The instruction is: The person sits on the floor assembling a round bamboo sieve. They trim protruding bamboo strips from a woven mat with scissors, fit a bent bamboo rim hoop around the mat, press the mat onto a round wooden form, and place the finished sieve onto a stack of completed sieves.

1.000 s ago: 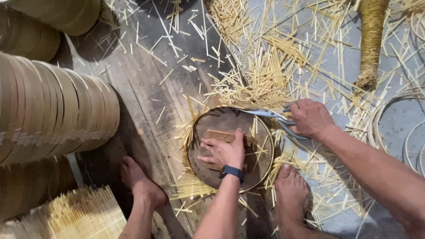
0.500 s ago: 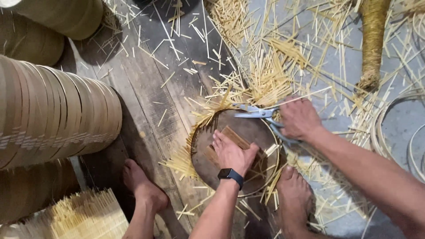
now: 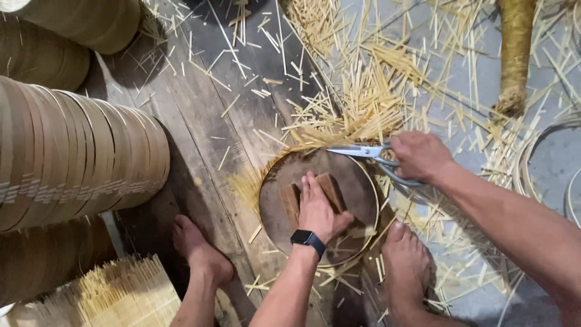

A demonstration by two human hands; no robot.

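Left hand [image 3: 319, 209] spread flat, pressing block [image 3: 310, 195] onto round tray [image 3: 357, 181] to steady it; right hand [image 3: 420, 155] gripping scissors [image 3: 369, 152] at rim, trimming strips [image 3: 375, 103].

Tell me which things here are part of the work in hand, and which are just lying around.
In use:
- round woven tray
- wooden block on it, under the left hand
- scissors in the right hand, at the tray's rim

Lying about:
- cut bamboo strips on the floor
- stacked round frames
- bundle of sticks
- loose hoops
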